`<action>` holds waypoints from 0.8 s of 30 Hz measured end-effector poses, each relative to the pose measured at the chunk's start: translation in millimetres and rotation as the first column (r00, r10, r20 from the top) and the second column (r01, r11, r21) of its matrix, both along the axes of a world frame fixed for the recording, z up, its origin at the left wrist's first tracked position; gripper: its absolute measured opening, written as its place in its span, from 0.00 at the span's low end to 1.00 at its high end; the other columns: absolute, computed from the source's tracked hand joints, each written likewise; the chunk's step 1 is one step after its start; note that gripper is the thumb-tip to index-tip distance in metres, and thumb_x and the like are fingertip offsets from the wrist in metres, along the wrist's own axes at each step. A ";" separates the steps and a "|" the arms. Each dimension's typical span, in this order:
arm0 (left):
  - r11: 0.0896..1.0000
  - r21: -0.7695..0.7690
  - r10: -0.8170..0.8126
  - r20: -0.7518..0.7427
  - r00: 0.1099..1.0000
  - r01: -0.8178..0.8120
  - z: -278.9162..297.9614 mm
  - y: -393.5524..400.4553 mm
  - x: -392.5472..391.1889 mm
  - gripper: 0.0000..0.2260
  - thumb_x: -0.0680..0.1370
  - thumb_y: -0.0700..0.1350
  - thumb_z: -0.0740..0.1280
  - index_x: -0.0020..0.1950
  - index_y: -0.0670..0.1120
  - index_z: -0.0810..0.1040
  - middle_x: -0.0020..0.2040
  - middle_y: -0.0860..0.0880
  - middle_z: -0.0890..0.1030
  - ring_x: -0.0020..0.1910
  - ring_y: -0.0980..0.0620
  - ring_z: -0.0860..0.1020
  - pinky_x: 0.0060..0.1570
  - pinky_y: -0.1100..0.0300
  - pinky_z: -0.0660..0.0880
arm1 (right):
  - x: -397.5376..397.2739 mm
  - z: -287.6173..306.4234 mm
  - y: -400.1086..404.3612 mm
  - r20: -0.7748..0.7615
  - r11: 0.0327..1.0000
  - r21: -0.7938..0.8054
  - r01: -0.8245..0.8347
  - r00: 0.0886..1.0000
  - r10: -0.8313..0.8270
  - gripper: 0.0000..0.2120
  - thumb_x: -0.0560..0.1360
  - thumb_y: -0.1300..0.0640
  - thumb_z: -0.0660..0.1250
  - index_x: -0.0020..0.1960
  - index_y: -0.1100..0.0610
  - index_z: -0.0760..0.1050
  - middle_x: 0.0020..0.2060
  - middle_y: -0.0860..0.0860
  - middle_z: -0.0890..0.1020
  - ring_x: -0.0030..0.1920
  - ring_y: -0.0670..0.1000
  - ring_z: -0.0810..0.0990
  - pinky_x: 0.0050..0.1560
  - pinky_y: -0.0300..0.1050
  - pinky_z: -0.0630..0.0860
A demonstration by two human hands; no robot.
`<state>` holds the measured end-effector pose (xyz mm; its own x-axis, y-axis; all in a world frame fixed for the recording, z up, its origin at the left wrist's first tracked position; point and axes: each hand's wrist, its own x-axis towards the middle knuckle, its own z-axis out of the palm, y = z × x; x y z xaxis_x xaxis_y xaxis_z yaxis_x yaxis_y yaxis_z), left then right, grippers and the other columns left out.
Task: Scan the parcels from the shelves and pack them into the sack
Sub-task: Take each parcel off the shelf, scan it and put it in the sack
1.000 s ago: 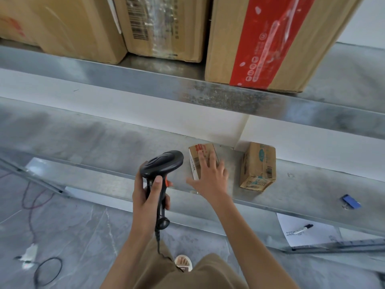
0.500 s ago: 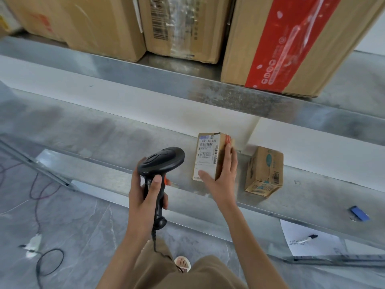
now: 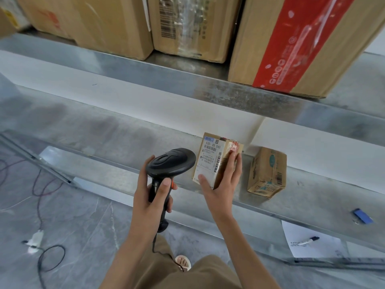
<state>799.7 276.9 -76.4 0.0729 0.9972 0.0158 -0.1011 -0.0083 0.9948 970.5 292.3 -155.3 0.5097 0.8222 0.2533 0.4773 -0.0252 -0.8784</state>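
A small cardboard parcel (image 3: 210,158) with a white barcode label stands tilted on the lower metal shelf (image 3: 116,142). My right hand (image 3: 223,182) grips it, thumb on the label face and fingers along its right side. My left hand (image 3: 153,197) holds a black handheld scanner (image 3: 170,163) by its handle, head just left of the label. A second small brown parcel (image 3: 267,173) sits on the shelf to the right. No sack is in view.
Large cardboard boxes (image 3: 187,26), one with red tape (image 3: 291,42), fill the upper shelf. A blue tag (image 3: 363,216) lies on the lower shelf at right. Below are a paper sheet with a marker (image 3: 308,241), and cables (image 3: 48,259) on the grey floor.
My right hand reached the small parcel, turned it so the label faces up, and lifted it toward the scanner. The scanner hand stayed about where it was.
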 end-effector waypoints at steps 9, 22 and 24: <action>1.000 -0.005 0.000 -0.005 1.000 0.000 0.1 -0.2 -1.4 0.23 0.78 0.51 0.64 0.74 0.52 0.67 0.41 0.45 0.79 0.27 0.46 0.71 0.28 0.59 0.72 | -0.3 0.0 0.1 -0.021 1.000 -0.026 0.009 1.000 -0.010 0.51 0.72 0.55 0.75 0.81 0.43 0.42 0.79 0.40 0.42 0.79 0.46 0.45 0.76 0.64 0.57; 0.978 0.000 -0.210 -0.060 0.976 0.211 5.9 25.7 -9.3 0.21 0.79 0.49 0.63 0.72 0.55 0.68 0.42 0.43 0.80 0.27 0.45 0.71 0.27 0.59 0.72 | -4.8 17.0 -18.3 -0.051 0.968 -0.066 0.241 0.968 -0.244 0.53 0.71 0.57 0.76 0.80 0.39 0.42 0.79 0.39 0.44 0.77 0.42 0.47 0.75 0.58 0.55; 0.963 -0.001 -0.269 -0.057 0.962 0.269 9.7 32.1 -6.2 0.20 0.80 0.50 0.64 0.72 0.54 0.69 0.41 0.45 0.80 0.27 0.45 0.71 0.26 0.59 0.72 | -3.9 22.2 -30.7 -0.064 0.946 -0.067 0.317 0.945 -0.322 0.52 0.71 0.57 0.76 0.80 0.40 0.42 0.79 0.40 0.45 0.77 0.45 0.49 0.75 0.61 0.56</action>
